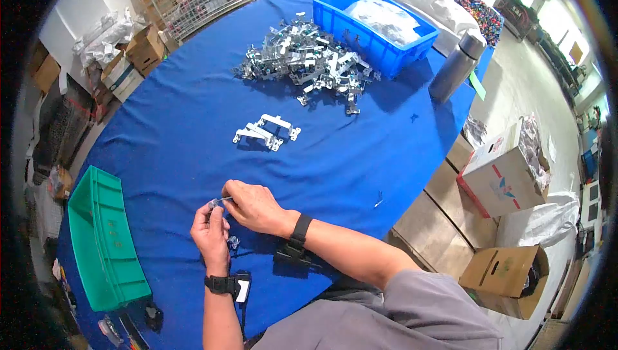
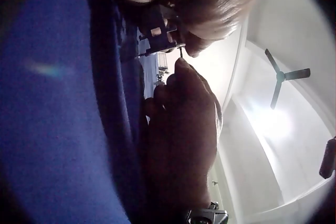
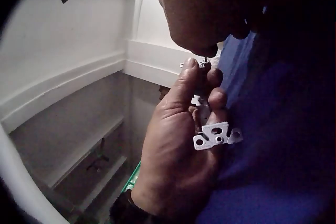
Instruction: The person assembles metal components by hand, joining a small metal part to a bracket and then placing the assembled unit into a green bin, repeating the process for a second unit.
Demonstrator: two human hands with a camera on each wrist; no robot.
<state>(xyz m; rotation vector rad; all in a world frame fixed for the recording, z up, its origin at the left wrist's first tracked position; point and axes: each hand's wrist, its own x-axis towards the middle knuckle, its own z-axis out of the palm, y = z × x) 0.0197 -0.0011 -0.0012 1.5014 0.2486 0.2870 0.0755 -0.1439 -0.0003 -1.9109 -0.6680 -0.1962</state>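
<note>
My left hand [image 1: 211,237] grips a bent metal bracket [image 3: 218,137]. Its flat end plate with round holes sticks out below the curled fingers in the right wrist view, and its other end shows at the thumb tip. Close against that end, my right hand [image 1: 257,207] pinches a thin metal pin [image 1: 225,198] between thumb and fingers. The fingertips of both hands nearly meet over the blue cloth. In the left wrist view the bracket [image 2: 157,32] is dark against the light. A few similar brackets [image 1: 264,132] lie together on the cloth beyond the hands.
A large heap of metal brackets [image 1: 309,60] lies farther back, beside a blue crate [image 1: 386,54] holding a plastic bag. A steel bottle [image 1: 457,66] stands at the right edge. On the left is a green bin [image 1: 112,240]. Cardboard boxes [image 1: 505,173] stand on the floor.
</note>
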